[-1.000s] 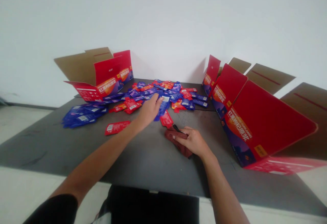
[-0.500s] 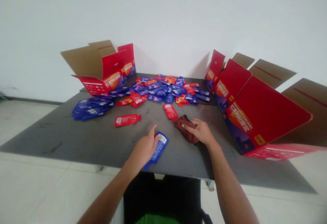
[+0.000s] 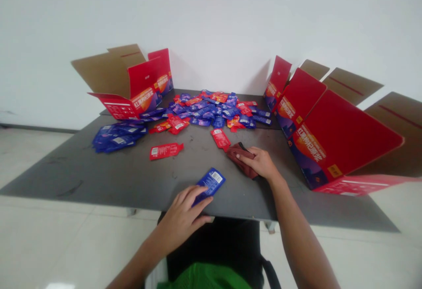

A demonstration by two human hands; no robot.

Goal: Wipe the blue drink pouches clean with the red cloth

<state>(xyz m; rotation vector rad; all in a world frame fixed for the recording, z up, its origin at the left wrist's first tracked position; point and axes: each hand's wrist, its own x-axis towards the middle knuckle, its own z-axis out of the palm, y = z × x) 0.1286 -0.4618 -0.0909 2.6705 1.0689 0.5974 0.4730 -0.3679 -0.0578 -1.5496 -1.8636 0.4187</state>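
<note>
Near the table's front edge lies a blue pouch (image 3: 213,179), a barcode label at its far end. The fingers of my left hand (image 3: 184,212) rest on its near end, apart, with the thumb stretched out by the table edge. My right hand (image 3: 260,164) is closed around a folded brown cloth (image 3: 242,161) with dark edging, pressed on the table. A red pouch (image 3: 220,138) lies just beyond the cloth, its near end touching or under it. Farther left, another red pouch (image 3: 165,151) lies flat by itself.
A heap of blue and red pouches (image 3: 214,112) spreads across the back of the grey table (image 3: 132,179). Several blue pouches (image 3: 119,136) are stacked at the left. Open red cartons stand at the back left (image 3: 145,98) and along the right (image 3: 316,148). A white wall rises behind.
My left hand has drawn back toward the table edge, its fingers now over the pouch's near end. The blue pouch has shifted slightly right and turned. My right hand keeps the cloth in nearly the same place.
</note>
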